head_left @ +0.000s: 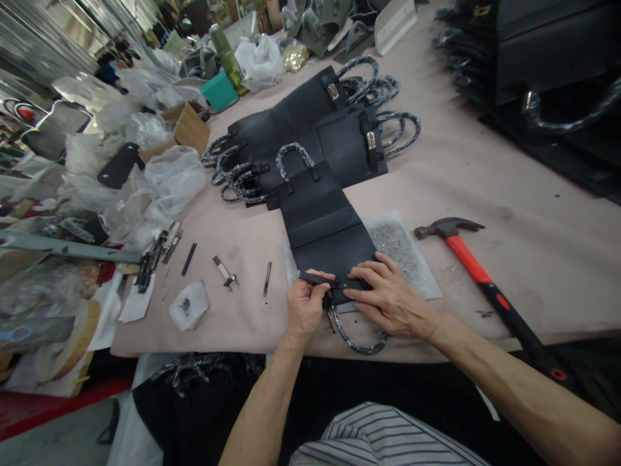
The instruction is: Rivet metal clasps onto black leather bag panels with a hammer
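A flat black bag panel lies in front of me, partly over a pale, pitted slab. Plastic-wrapped loop handles are fixed at its two ends. My left hand pinches a short black strap at the panel's near edge, beside the near handle. My right hand rests on the panel with its fingers spread, the fingertips close to small holes in it. What lies under the left fingers is hidden.
A claw hammer lies at right. More black bag pieces are stacked beyond. A punch-like rod, a metal clasp piece and a white lump lie at left. Plastic bags crowd the left edge; another black stack stands far right.
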`<state>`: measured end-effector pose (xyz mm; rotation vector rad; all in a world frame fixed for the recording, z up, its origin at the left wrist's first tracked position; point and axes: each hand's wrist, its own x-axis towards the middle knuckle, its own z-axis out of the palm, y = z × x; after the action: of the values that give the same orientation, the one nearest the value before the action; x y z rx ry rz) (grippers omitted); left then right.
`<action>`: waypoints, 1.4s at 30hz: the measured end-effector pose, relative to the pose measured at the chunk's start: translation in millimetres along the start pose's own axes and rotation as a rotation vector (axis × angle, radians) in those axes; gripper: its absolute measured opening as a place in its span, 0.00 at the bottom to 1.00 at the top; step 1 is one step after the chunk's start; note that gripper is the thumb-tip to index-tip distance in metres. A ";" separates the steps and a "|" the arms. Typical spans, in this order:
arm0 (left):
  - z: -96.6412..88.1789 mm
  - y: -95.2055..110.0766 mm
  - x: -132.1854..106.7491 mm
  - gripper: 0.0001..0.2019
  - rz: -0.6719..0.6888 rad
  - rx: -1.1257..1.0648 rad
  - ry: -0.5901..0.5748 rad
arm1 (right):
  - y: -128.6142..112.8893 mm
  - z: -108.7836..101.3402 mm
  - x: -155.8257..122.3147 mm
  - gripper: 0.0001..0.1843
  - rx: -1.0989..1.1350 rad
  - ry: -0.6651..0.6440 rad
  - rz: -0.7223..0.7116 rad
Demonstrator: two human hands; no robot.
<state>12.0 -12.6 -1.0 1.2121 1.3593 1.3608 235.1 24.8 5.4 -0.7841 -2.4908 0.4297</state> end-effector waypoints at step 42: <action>3.4 -5.5 -9.9 0.05 0.123 0.218 0.002 | -2.2 1.4 3.7 0.17 0.100 -0.037 0.083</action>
<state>16.7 -21.3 -7.4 1.4603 1.4854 1.3236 230.7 25.1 6.5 -0.8480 -2.4553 0.5984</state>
